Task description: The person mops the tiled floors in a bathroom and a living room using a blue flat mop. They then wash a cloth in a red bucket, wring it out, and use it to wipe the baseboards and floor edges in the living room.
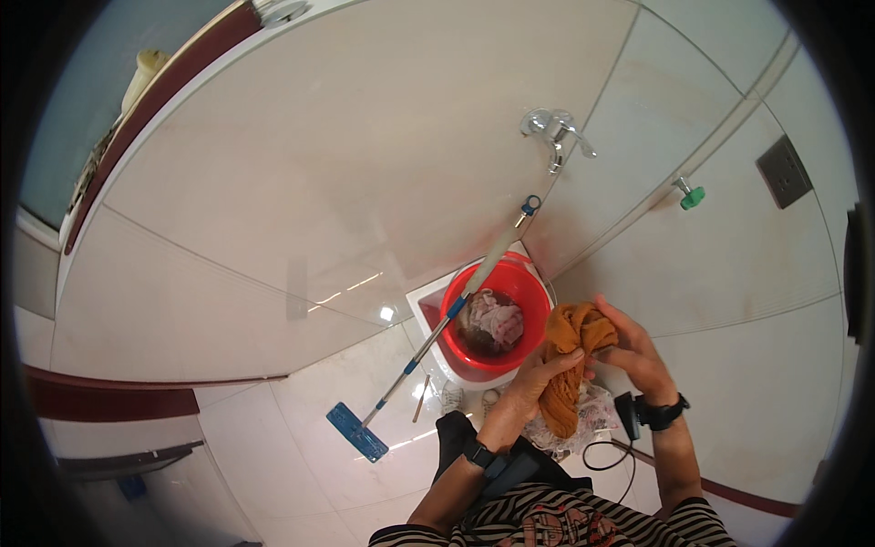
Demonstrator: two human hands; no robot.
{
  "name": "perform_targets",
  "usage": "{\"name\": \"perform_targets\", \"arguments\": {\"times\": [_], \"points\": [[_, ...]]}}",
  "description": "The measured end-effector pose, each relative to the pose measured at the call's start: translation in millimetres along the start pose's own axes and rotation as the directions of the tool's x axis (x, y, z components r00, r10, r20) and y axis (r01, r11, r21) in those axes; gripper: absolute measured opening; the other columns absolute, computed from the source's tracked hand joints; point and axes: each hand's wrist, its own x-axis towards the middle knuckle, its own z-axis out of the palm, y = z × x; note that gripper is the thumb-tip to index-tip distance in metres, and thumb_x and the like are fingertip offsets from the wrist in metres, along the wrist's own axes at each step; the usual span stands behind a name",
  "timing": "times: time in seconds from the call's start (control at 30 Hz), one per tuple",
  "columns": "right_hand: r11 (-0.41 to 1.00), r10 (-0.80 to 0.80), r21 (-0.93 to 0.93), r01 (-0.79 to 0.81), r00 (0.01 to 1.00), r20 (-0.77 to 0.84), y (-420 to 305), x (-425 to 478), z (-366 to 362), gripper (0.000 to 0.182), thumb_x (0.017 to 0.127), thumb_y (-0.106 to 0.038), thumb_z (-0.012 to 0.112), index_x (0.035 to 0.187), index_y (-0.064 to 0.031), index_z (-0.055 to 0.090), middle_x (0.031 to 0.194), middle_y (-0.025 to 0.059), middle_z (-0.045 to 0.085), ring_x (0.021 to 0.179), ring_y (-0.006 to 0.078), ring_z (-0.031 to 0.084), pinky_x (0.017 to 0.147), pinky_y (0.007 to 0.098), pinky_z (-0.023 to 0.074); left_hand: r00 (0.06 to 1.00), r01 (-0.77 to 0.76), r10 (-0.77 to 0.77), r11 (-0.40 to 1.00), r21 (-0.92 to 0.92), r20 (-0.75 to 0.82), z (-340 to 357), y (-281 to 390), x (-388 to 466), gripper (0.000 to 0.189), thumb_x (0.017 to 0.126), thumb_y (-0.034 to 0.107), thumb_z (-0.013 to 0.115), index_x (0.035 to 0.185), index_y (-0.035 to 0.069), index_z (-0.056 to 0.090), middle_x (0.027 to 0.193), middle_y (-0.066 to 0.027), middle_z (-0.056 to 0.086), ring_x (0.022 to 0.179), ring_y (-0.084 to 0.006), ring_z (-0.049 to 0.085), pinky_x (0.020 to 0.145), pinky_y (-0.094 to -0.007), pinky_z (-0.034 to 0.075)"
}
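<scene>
Both hands are on a bunched orange-brown cloth (564, 396) in front of my body. My left hand (530, 390) grips its middle, thumb pressed over the folds. At the upper right side, my right hand (632, 349) has its fingers against the cloth, partly hidden behind it. Just beyond my left hand stands a red plastic bucket (540, 294). Inside it lies a wet pinkish-white cloth (497, 320) in dark water.
A flat mop (437, 335) leans across the bucket, its blue head (357, 432) on the tiled floor. The bucket stands in a white corner basin (418, 301). Above are a chrome tap (557, 133) and a green-handled valve (692, 197). A plastic bag (596, 417) lies below my hands.
</scene>
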Motion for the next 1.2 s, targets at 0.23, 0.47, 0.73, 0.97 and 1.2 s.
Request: {"name": "perform_targets", "arguments": {"times": [0.23, 0.47, 0.73, 0.97, 1.2], "points": [[0.881, 0.020, 0.470, -0.050, 0.997, 0.070, 3.4, 16.5, -3.7, 0.095, 0.056, -0.029, 0.079, 0.135, -0.0134, 0.029, 0.131, 0.0194, 0.037, 0.112, 0.0280, 0.046, 0.087, 0.0351, 0.0445, 0.953, 0.119, -0.084, 0.987, -0.104, 0.292, 32.0, 21.2, -6.0, 0.041, 0.086, 0.030, 0.051, 0.113, 0.000, 0.045, 0.091, -0.0123, 0.058, 0.073, -0.0165, 0.060, 0.065, -0.0252, 0.049], [0.987, -0.055, 0.159, 0.037, 0.992, 0.113, -5.6, 41.2, 8.0, 0.069, 0.069, -0.018, 0.071, 0.130, -0.0106, 0.039, 0.092, 0.0098, 0.053, 0.082, 0.0174, 0.053, 0.071, 0.0273, 0.0444, 0.959, 0.154, -0.128, 0.984, -0.085, 0.254, 18.0, 7.8, -4.3, 0.042, 0.083, 0.030, 0.057, 0.110, 0.000, 0.043, 0.090, -0.0116, 0.056, 0.071, -0.0140, 0.057, 0.063, -0.0245, 0.048], [0.969, 0.066, -0.238, -0.061, 0.998, 0.012, 17.8, 69.6, 28.3, 0.025, 0.080, -0.010, 0.061, 0.103, -0.0081, 0.053, 0.075, 0.0001, 0.054, 0.070, 0.0072, 0.050, 0.061, 0.0208, 0.0408, 0.985, 0.159, -0.168, 0.974, 0.161, 0.039, -13.7, 4.9, 9.9, 0.031, 0.077, 0.023, 0.064, 0.098, 0.003, 0.053, 0.081, -0.0057, 0.060, 0.069, -0.0113, 0.055, 0.060, -0.0228, 0.045], [0.506, -0.154, -0.845, 0.174, 0.982, 0.110, 57.9, 97.1, 35.2, 0.018, 0.080, -0.024, 0.055, 0.086, -0.0079, 0.053, 0.082, 0.0161, 0.058, 0.070, 0.0335, 0.057, 0.059, 0.0397, 0.0459, 0.983, 0.182, -0.171, 0.944, 0.275, -0.065, -47.0, 2.9, 27.9, 0.028, 0.077, 0.017, 0.063, 0.099, 0.002, 0.054, 0.085, -0.0049, 0.059, 0.079, -0.0118, 0.054, 0.070, -0.0241, 0.043], [0.542, -0.146, -0.840, 0.024, 0.987, -0.067, 94.4, 96.9, 27.3, 0.024, 0.080, -0.028, 0.056, 0.088, -0.0059, 0.052, 0.081, 0.0155, 0.060, 0.075, 0.0346, 0.058, 0.061, 0.0398, 0.0467, 0.960, -0.070, 0.235, 0.723, 0.687, -0.149, -61.9, -12.0, 36.0, 0.048, 0.075, 0.018, 0.066, 0.114, 0.000, 0.044, 0.100, -0.0070, 0.056, 0.090, -0.0137, 0.053, 0.077, -0.0255, 0.043]]}}
